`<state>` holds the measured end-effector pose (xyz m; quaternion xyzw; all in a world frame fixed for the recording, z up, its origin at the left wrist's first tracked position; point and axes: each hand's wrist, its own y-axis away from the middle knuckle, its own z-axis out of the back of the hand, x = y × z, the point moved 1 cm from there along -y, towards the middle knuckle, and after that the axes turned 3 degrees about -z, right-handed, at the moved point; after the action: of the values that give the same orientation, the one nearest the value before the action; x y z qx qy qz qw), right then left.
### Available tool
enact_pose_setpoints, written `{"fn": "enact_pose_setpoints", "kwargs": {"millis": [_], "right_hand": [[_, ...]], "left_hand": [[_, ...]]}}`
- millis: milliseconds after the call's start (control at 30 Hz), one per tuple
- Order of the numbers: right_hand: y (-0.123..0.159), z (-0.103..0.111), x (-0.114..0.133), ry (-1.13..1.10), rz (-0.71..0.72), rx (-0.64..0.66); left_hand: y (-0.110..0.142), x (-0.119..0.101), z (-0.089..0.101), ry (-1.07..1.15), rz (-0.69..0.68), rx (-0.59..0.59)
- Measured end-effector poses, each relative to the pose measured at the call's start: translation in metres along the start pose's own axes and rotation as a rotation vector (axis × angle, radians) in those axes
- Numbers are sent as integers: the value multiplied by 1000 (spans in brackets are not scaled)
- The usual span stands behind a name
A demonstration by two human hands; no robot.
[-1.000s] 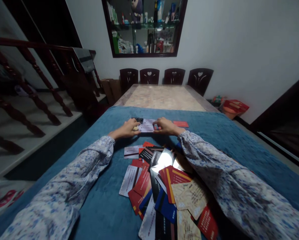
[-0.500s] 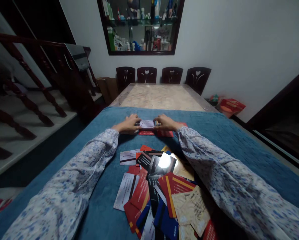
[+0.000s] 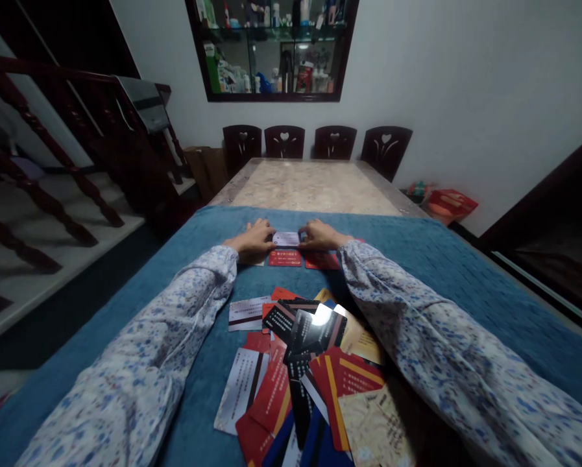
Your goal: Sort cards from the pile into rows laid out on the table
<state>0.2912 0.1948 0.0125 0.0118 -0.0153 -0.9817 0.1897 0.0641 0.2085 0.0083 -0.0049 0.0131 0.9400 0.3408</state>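
Observation:
A pale lilac card [image 3: 286, 240] with printed text is between my hands near the far part of the blue cloth. The fingers of my left hand [image 3: 252, 237] pinch its left end, and those of my right hand [image 3: 322, 235] grip its right end. Just below it lie a red card [image 3: 285, 259] and a second red card [image 3: 320, 261] side by side. A beige card [image 3: 254, 261] peeks out under my left hand. Closer to me spreads a loose heap of overlapping cards: black [image 3: 315, 334], white [image 3: 242, 386], red [image 3: 274, 395], blue [image 3: 322, 438] and cream [image 3: 371, 421].
Blue cloth [image 3: 213, 224] covers the near part of the table, with its bare stone-like top [image 3: 315, 185] beyond. Dark chairs [image 3: 284, 141] line the far end. A wooden banister [image 3: 42, 188] runs along the left, and a red bag [image 3: 451, 202] is at the right wall.
The lilac card has lowered slightly onto the spot above the red cards, showing more of them. My hands stay at its ends. The camera view has shifted a little.

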Motion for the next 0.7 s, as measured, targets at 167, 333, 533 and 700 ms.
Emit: {"fn": "enact_pose_setpoints", "kwargs": {"millis": [167, 333, 533, 700], "right_hand": [[-4, -2, 0, 5, -21, 10], [-6, -1, 1, 4, -27, 44], [-6, 0, 1, 1, -42, 57], [-4, 0, 0, 14, -42, 80]], "left_hand": [[-6, 4, -6, 0, 4, -14], [-10, 8, -11, 32, -2, -33], [-12, 7, -11, 22, -7, -14], [-11, 2, -7, -12, 18, 21]]}}
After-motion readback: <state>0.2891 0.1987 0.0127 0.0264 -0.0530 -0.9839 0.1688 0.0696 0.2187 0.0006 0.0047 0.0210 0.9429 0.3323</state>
